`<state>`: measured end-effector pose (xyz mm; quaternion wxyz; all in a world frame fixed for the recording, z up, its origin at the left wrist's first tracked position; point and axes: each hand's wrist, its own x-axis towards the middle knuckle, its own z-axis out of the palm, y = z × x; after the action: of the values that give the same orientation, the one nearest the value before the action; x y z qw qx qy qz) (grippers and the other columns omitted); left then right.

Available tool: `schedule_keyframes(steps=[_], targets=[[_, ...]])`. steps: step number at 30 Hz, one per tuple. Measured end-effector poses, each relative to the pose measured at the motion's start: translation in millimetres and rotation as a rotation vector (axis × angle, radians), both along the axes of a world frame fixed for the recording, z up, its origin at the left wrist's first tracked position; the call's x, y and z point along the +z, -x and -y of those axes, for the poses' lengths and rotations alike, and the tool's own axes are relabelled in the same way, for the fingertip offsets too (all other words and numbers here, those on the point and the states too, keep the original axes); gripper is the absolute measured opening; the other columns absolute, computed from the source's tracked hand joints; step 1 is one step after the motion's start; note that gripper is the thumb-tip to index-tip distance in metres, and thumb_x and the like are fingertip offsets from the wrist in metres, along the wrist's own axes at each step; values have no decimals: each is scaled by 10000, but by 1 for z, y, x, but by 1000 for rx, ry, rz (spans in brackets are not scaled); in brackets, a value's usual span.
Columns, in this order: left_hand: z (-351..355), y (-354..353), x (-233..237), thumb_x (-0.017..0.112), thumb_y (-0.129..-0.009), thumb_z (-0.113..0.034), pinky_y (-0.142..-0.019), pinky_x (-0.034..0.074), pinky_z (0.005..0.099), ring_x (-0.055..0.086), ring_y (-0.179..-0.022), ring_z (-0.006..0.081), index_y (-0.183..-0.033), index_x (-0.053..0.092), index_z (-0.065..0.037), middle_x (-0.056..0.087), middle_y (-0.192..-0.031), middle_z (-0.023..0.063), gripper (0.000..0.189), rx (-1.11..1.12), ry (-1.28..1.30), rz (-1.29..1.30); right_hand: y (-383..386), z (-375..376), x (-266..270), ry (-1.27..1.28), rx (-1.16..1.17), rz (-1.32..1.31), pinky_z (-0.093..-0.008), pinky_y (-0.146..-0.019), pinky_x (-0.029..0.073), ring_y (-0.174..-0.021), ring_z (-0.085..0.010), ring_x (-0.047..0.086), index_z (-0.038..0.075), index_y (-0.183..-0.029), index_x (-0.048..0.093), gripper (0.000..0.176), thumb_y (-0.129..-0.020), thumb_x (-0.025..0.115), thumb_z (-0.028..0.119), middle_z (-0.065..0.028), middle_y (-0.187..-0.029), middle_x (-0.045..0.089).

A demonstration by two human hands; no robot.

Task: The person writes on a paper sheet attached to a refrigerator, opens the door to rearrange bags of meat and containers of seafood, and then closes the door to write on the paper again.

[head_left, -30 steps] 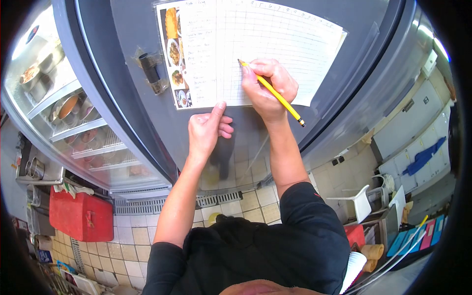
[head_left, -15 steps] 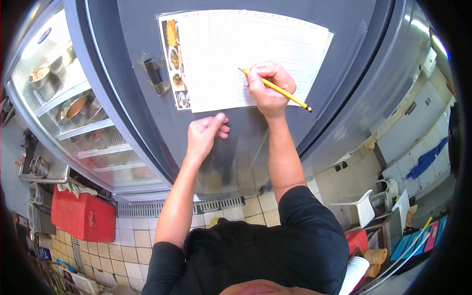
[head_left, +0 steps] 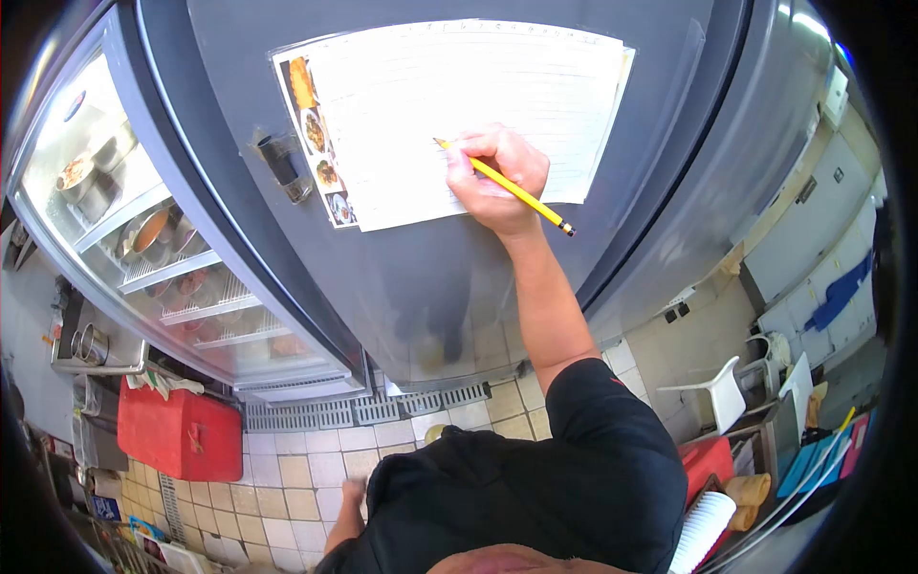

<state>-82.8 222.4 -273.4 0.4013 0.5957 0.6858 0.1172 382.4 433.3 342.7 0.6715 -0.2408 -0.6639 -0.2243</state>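
My right hand [head_left: 492,182] grips a yellow pencil [head_left: 521,196], its tip resting on a lined white sheet [head_left: 459,96] fixed to a grey fridge door [head_left: 430,277]. A strip of food photos [head_left: 311,134] runs along the sheet's left edge. My left hand [head_left: 352,497] hangs low beside my body over the tiled floor. It is blurred and touches nothing I can see, so whether its fingers are apart is unclear.
A black latch [head_left: 279,165] sits on the door left of the sheet. A glass-door fridge [head_left: 143,230] with metal pots stands at the left. A red box [head_left: 182,435] is on the floor, a floor grate [head_left: 363,409] runs below the door, and a white chair [head_left: 722,392] stands at the right.
My left hand has left the lower edge of the sheet and dropped to my side. My right hand has stayed on the paper with the pencil, shifting slightly left.
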Motion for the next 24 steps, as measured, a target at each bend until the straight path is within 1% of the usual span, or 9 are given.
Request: schedule_keyframes(steps=[3,6,12,16,19,20,21,22,24], targets=[[51,23,-21,604,-893,-373,-633,494,413,651,-711,264,-813,694,-21,677,-749,133,372,29,161,-122,1,1,2,-23,-29,15,-224,-533,503,-594,-119,627,29,-775,581,143,-727,693,-45,-100,-736,661],[63,20,-31,604,-895,-362,-613,492,404,654,-709,261,-836,694,-18,676,-769,134,361,28,250,-133,1,1,3,-35,-46,19,-227,-529,504,-592,-126,629,33,-774,579,149,-722,694,-46,-103,-734,660],[68,16,-42,606,-899,-340,-571,487,388,660,-707,253,-880,696,-11,674,-808,134,342,24,226,-84,4,0,1,-43,-39,13,-230,-532,506,-600,-132,639,35,-773,577,150,-723,690,-49,-104,-737,663],[64,20,-53,607,-902,-326,-543,483,376,664,-706,248,-910,696,-6,673,-835,135,332,-30,91,-60,3,-2,1,-37,-24,14,-231,-540,509,-608,-131,643,32,-776,578,142,-731,687,-47,-104,-736,663],[49,21,-52,607,-904,-315,-523,481,368,668,-705,245,-933,697,-2,672,-854,135,327,-295,-329,-124,3,-1,1,-44,-43,27,-230,-546,509,-607,-126,640,30,-777,579,138,-734,683,-49,-101,-734,664],[45,24,-46,622,-897,-293,-501,463,343,660,-690,229,-952,692,-1,665,-849,119,306,-113,-107,27,3,0,2,-50,-55,32,-230,-548,509,-606,-124,638,30,-777,579,138,-735,683,-51,-100,-734,664],[35,20,-15,636,-889,-270,-478,445,318,652,-675,213,-972,687,1,658,-843,104,288,133,95,187,3,0,1,-41,-55,24,-229,-547,507,-603,-123,636,30,-776,579,138,-735,683,-51,-97,-732,663],[14,-15,103,650,-882,-248,-456,428,293,644,-660,197,-991,682,3,651,-838,88,276,392,247,297,3,0,1,-33,-56,16,-228,-547,506,-600,-122,634,30,-775,580,139,-734,684,-52,-93,-729,663],[11,-11,103,650,-879,-223,-466,418,280,628,-659,183,-1026,670,-14,635,-829,57,256,411,295,269,4,1,1,-24,-58,0,-225,-545,503,-594,-119,630,30,-773,580,142,-733,688,-53,-87,-724,662]])
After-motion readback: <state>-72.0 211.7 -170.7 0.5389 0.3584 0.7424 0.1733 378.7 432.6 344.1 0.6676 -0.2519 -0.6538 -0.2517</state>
